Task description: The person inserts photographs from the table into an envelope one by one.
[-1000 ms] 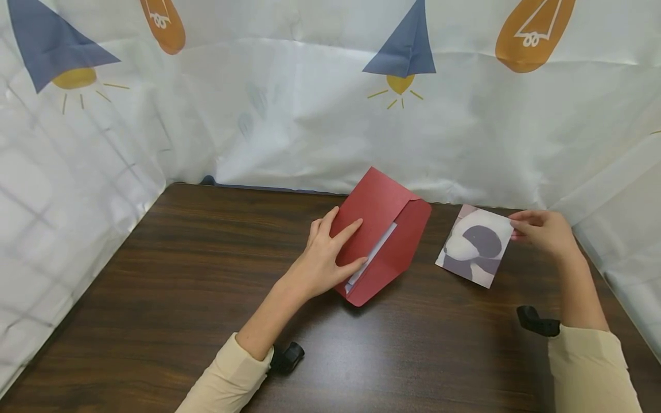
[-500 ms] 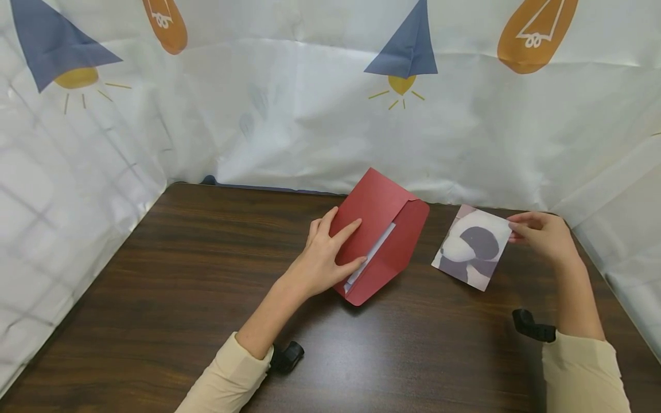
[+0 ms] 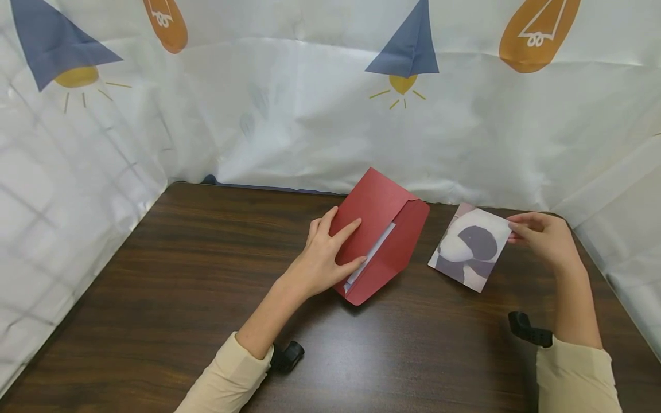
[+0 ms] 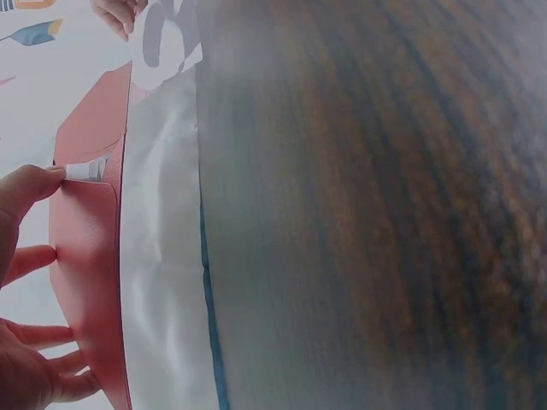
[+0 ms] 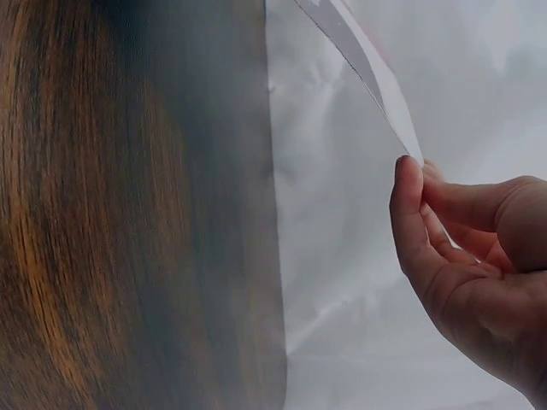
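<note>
A red envelope (image 3: 374,223) lies slanted near the back of the table, its flap (image 3: 395,258) folded out. White paper (image 3: 374,252) shows in its mouth. My left hand (image 3: 322,258) rests on the envelope with spread fingers, its thumb (image 4: 34,184) touching the mouth's edge beside the paper. Farther right, my right hand (image 3: 544,238) pinches a card (image 3: 470,246) by its upper right corner between thumb and fingers. The card bears a white and grey animal picture. In the right wrist view the card (image 5: 376,81) appears nearly edge-on and slightly bowed, apart from the envelope.
The dark wooden table (image 3: 196,287) ends at a white printed curtain (image 3: 289,120) just behind the envelope. More curtain stands along both sides. A black wrist camera (image 3: 289,357) sits below the left hand, another black camera (image 3: 529,328) below the right.
The card has moved slightly left toward the envelope in my right hand, and the right forearm has drifted left with it. My left hand and the envelope stay almost where they were.
</note>
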`<state>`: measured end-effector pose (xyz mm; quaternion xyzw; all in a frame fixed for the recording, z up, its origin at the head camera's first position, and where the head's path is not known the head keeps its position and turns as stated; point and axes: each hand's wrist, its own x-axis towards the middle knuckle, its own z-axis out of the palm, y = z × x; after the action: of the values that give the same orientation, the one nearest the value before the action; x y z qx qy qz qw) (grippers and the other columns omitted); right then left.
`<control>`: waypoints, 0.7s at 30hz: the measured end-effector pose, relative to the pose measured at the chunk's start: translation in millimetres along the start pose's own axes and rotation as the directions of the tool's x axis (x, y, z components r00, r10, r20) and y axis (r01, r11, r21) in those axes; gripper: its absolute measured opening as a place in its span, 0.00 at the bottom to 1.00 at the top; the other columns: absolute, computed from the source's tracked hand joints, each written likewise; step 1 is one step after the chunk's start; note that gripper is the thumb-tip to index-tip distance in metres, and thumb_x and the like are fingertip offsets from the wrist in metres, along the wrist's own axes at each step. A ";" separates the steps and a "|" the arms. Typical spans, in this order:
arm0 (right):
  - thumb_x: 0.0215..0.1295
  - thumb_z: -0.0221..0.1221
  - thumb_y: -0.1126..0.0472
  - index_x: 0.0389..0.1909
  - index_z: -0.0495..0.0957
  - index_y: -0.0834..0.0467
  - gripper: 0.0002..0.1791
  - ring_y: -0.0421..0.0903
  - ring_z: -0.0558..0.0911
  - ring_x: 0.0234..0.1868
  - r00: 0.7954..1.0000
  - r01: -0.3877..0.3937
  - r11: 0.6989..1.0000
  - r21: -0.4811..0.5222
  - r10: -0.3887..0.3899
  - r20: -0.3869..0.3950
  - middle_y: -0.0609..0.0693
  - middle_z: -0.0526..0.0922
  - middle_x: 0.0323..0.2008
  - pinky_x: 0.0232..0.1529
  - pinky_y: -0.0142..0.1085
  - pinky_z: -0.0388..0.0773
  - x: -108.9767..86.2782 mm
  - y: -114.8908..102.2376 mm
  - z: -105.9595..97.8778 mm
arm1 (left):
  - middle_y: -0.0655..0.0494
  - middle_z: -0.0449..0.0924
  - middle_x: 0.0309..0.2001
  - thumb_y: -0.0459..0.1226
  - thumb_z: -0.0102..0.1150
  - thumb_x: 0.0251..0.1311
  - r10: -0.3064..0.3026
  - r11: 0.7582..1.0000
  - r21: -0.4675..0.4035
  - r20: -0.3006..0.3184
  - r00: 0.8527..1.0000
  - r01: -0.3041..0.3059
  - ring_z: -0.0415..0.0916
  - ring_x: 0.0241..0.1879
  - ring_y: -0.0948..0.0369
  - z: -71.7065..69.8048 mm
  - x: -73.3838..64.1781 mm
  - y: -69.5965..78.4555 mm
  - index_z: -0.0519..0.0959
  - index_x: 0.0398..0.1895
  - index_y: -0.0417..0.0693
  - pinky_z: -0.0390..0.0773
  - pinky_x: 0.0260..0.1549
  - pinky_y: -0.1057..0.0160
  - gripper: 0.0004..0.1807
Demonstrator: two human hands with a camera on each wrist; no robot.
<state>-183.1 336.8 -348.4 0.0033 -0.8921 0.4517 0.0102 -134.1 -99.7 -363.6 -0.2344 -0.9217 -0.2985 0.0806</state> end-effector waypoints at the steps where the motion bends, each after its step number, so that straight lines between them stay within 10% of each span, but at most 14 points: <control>1: 0.82 0.52 0.66 0.61 0.71 0.81 0.20 0.28 0.84 0.30 1.000 0.000 1.000 0.003 0.000 -0.003 0.24 0.80 0.30 0.35 0.22 0.82 -0.8 -0.5 0.3 | 0.34 0.52 0.80 0.46 0.73 0.64 0.000 1.000 0.000 -0.001 1.000 0.000 0.55 0.73 0.38 0.2 0.2 -0.1 0.71 0.77 0.49 0.80 0.59 0.42 0.39; 16: 0.80 0.55 0.65 0.57 0.74 0.78 0.18 0.30 0.85 0.30 1.000 -0.010 0.997 0.081 0.013 -0.027 0.26 0.83 0.31 0.34 0.23 0.82 -8.1 -11.3 6.1 | 0.33 0.52 0.80 0.45 0.72 0.64 -0.008 1.000 0.005 -0.002 1.000 0.008 0.54 0.74 0.37 0.2 0.6 -0.2 0.72 0.77 0.49 0.80 0.59 0.41 0.38; 21: 0.78 0.58 0.68 0.45 0.84 0.57 0.07 0.32 0.87 0.30 1.000 0.000 0.984 0.177 0.004 -0.021 0.30 0.85 0.33 0.35 0.24 0.84 -9.0 -16.6 6.8 | 0.33 0.52 0.80 0.46 0.72 0.64 -0.013 1.000 0.003 -0.003 1.000 0.013 0.54 0.73 0.37 -1.2 0.8 0.4 0.72 0.77 0.49 0.80 0.59 0.41 0.38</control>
<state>-174.0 321.4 -339.3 -0.0015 -0.8483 0.5292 0.0188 -134.6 -99.8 -362.2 -0.2276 -0.9235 -0.2981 0.0804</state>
